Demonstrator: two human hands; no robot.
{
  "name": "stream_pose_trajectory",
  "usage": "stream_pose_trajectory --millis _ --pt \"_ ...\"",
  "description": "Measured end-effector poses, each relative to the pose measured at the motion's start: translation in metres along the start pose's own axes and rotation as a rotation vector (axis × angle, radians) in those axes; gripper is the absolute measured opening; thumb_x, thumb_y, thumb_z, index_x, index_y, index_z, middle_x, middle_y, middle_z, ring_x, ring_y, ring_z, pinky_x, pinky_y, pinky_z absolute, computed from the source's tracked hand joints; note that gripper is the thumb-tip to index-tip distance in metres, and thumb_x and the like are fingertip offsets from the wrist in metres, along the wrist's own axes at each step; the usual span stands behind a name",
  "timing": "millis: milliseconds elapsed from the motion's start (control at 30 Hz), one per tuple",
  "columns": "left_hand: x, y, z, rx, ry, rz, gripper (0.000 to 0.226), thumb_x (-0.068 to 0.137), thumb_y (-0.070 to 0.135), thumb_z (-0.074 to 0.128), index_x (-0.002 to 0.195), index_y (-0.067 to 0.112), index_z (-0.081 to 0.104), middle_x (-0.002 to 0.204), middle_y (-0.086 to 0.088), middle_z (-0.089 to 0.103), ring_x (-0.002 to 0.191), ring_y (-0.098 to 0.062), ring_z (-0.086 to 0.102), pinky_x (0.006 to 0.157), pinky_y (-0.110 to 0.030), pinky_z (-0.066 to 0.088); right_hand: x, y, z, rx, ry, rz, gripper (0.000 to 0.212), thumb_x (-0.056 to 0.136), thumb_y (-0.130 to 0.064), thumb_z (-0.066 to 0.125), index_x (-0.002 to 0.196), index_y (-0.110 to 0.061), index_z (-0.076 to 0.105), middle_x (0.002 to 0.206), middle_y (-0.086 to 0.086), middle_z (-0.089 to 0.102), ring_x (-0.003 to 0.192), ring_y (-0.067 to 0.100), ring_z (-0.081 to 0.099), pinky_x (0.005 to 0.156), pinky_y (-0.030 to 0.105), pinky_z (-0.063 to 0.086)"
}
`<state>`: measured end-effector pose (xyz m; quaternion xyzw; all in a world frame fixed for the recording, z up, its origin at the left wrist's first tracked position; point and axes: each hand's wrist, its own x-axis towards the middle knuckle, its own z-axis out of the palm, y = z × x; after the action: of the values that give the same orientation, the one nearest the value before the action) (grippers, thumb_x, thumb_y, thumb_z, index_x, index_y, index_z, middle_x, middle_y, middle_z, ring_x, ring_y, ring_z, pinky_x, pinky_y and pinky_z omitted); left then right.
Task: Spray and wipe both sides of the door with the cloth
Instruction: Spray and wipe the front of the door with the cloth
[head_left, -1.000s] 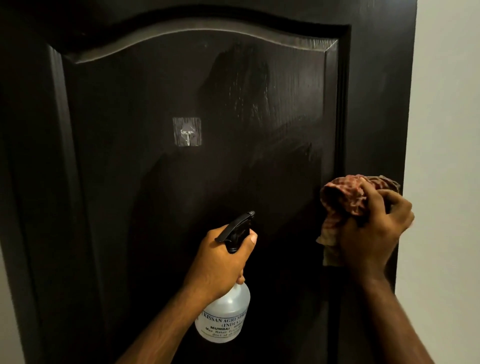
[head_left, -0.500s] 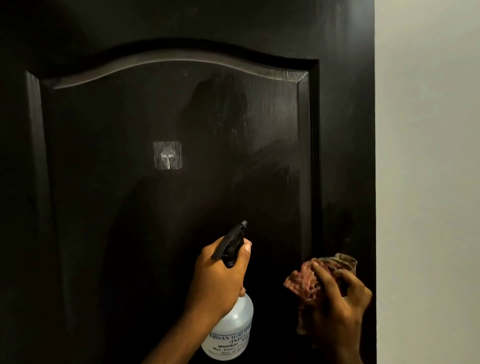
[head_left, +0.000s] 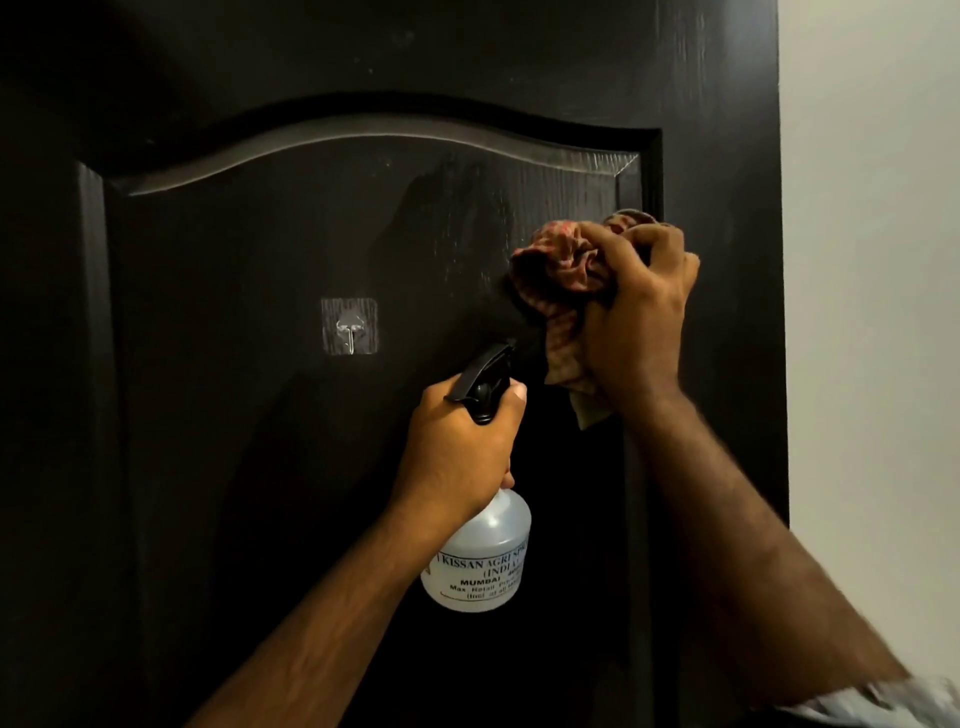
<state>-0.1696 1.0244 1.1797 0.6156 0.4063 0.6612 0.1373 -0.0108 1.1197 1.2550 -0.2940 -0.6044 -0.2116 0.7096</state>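
Observation:
A dark brown panelled door fills most of the view. My right hand presses a bunched reddish patterned cloth against the raised panel near its upper right corner. My left hand grips the neck of a clear spray bottle with a black trigger head, held upright in front of the panel's lower middle, nozzle toward the door. Faint wet streaks show on the panel above and left of the cloth.
A small clear adhesive hook is stuck to the panel left of the bottle's nozzle. A pale wall runs along the door's right edge.
My right hand has carried the cloth up the door, from low by the right stile to the upper right of the panel. The bottle stays in my left hand.

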Motion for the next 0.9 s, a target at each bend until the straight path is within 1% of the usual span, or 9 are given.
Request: stream_pose_trajectory --millis 167,267,433,533,633,700,767,833,900 --pt "-0.012 -0.016 -0.007 -0.053 0.018 -0.066 0.027 0.100 0.029 0.071 0.081 0.010 0.068 0.045 0.004 0.052 0.041 -0.015 0.054 0.050 -0.031 0.054 -0.047 0.001 0.008 -0.014 0.106 0.050 0.047 0.097 -0.011 0.065 0.142 -0.023 0.062 0.137 0.019 0.049 0.124 0.038 0.043 0.099 0.037 0.040" --pt "-0.026 -0.034 -0.004 -0.040 0.019 -0.117 0.030 0.099 0.028 0.071 0.073 0.015 0.065 0.045 0.004 0.052 0.041 -0.015 0.054 0.050 -0.031 0.055 -0.108 0.009 0.002 -0.052 0.081 0.078 0.049 0.096 -0.009 0.064 0.144 -0.021 0.063 0.133 0.021 0.050 0.122 0.041 0.042 0.099 0.039 0.040" --pt "-0.044 -0.053 0.010 -0.009 -0.008 -0.170 0.023 0.099 0.031 0.071 0.079 0.019 0.070 0.048 0.006 0.054 0.043 -0.012 0.057 0.049 -0.029 0.055 -0.210 0.024 -0.021 -0.071 0.006 0.054 0.041 0.099 -0.029 0.068 0.140 -0.020 0.067 0.127 0.022 0.054 0.116 0.042 0.047 0.102 0.036 0.039" --pt "-0.059 -0.057 0.022 0.000 -0.067 -0.194 0.020 0.099 0.033 0.070 0.085 0.019 0.072 0.049 0.006 0.055 0.046 -0.013 0.058 0.049 -0.031 0.056 -0.281 0.044 -0.039 -0.126 -0.089 0.029 0.061 0.082 -0.019 0.086 0.139 -0.022 0.065 0.127 0.016 0.052 0.117 0.033 0.046 0.104 0.041 0.046" --pt "-0.070 -0.059 0.029 0.013 -0.116 -0.229 0.016 0.100 0.032 0.070 0.090 0.020 0.073 0.050 0.004 0.055 0.043 -0.014 0.057 0.050 -0.032 0.057 -0.325 0.062 -0.062 -0.129 -0.223 0.004 0.081 0.072 -0.023 0.094 0.144 -0.030 0.060 0.128 0.015 0.056 0.119 0.028 0.044 0.113 0.025 0.033" --pt "-0.075 -0.060 0.033 0.004 -0.130 -0.244 0.016 0.100 0.031 0.070 0.091 0.018 0.073 0.050 0.003 0.055 0.043 -0.015 0.057 0.050 -0.032 0.057 -0.320 0.069 -0.075 -0.139 -0.283 -0.042 0.082 0.073 -0.023 0.094 0.146 -0.033 0.058 0.128 0.016 0.057 0.115 0.032 0.049 0.106 0.031 0.043" --pt "-0.076 -0.060 0.035 -0.003 -0.143 -0.243 0.016 0.100 0.030 0.070 0.091 0.018 0.073 0.049 0.005 0.054 0.043 -0.015 0.056 0.051 -0.033 0.057 -0.286 0.071 -0.080 -0.128 -0.216 -0.030 0.069 0.078 -0.015 0.088 0.140 -0.029 0.063 0.128 0.016 0.056 0.115 0.037 0.052 0.100 0.039 0.051" --pt "-0.075 -0.058 0.040 -0.011 -0.157 -0.237 0.014 0.100 0.031 0.070 0.091 0.020 0.074 0.050 0.005 0.053 0.044 -0.015 0.056 0.051 -0.032 0.056 -0.234 0.075 -0.083 -0.102 -0.066 0.068 0.049 0.088 -0.012 0.078 0.135 -0.020 0.069 0.126 0.018 0.058 0.118 0.040 0.053 0.108 0.028 0.043" --pt "-0.074 -0.058 0.043 -0.025 -0.169 -0.237 0.014 0.100 0.031 0.070 0.091 0.020 0.074 0.051 0.006 0.053 0.045 -0.013 0.056 0.052 -0.030 0.055 -0.183 0.081 -0.087 -0.100 0.047 0.149 0.038 0.097 -0.028 0.061 0.129 -0.013 0.075 0.122 0.019 0.058 0.117 0.040 0.052 0.106 0.018 0.035"
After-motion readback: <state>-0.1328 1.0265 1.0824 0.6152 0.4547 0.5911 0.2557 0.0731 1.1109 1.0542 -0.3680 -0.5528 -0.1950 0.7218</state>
